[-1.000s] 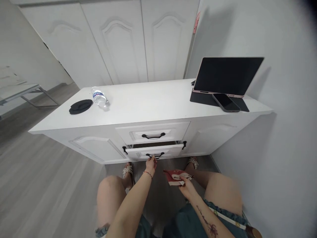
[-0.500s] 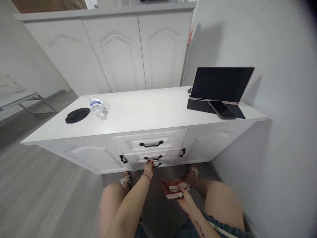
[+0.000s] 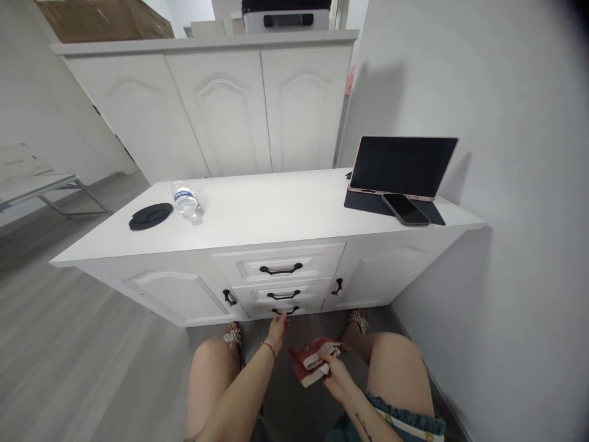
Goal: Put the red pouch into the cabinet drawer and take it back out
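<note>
I squat in front of a low white cabinet [image 3: 257,221] with three stacked drawers and black handles. My left hand [image 3: 277,327] reaches forward, its fingertips at the black handle of the bottom drawer [image 3: 285,310]; whether they grip it I cannot tell. All three drawers sit flush. Between my knees, my right hand [image 3: 332,374] holds a folded red and beige cloth [image 3: 308,365].
On the cabinet top lie a water bottle [image 3: 185,197] and a black round pad [image 3: 150,216] at the left, a propped tablet [image 3: 401,167] and a phone [image 3: 404,209] at the right. A wall stands close on the right. Tall white cupboards [image 3: 221,110] rise behind.
The middle drawer, open a second ago, has been pushed shut. My left hand has dropped from its handle to the bottom handle. The cloth has moved slightly left and lower.
</note>
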The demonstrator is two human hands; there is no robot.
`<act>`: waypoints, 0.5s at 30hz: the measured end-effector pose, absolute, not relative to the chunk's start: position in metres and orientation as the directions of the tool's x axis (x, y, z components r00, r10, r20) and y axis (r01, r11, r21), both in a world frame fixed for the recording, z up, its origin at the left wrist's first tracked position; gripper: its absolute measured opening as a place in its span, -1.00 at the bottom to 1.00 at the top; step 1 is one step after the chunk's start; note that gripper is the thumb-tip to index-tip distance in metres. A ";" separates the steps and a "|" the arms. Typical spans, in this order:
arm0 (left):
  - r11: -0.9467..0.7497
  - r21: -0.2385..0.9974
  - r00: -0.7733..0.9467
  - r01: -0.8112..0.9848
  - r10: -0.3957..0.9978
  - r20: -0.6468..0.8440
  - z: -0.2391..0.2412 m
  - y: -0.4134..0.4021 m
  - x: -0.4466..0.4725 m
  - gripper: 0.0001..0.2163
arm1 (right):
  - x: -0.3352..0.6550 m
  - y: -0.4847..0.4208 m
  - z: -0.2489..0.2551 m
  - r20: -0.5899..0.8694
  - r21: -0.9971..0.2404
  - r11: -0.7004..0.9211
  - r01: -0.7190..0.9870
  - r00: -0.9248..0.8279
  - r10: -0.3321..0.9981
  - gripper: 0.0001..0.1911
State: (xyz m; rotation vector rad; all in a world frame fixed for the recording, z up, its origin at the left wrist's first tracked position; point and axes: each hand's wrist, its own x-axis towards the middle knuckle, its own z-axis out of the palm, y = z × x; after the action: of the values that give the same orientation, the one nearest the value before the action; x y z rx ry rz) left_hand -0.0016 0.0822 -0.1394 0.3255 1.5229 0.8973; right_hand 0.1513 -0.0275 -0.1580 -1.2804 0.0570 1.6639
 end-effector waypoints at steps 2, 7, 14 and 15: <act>0.683 0.690 -0.171 -0.240 0.670 -0.723 -0.146 0.059 -0.009 -0.81 | 0.144 -0.029 -0.151 -0.746 -0.504 -0.563 -0.655 0.001 0.666 -0.84; 0.787 0.556 -0.015 -0.266 0.574 -0.819 -0.143 0.014 -0.029 -0.79 | 0.128 -0.027 -0.117 -0.702 -0.526 -0.662 -0.535 -0.167 0.692 -0.91; 0.810 0.352 0.512 -0.469 0.575 -0.638 -0.086 -0.022 -0.043 -0.65 | 0.142 -0.020 -0.065 -0.545 -0.564 -0.723 -0.399 -0.478 0.689 -0.83; 0.804 0.333 0.522 -0.492 0.579 -0.626 -0.080 -0.028 -0.046 -0.66 | 0.145 -0.020 -0.062 -0.530 -0.565 -0.731 -0.382 -0.511 0.677 -0.80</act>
State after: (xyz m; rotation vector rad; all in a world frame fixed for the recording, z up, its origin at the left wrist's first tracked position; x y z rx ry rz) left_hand -0.0464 -0.0281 -0.0801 0.1194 0.7941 0.6430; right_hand 0.1455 -0.0198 -0.0617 -1.0120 -0.5074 2.2367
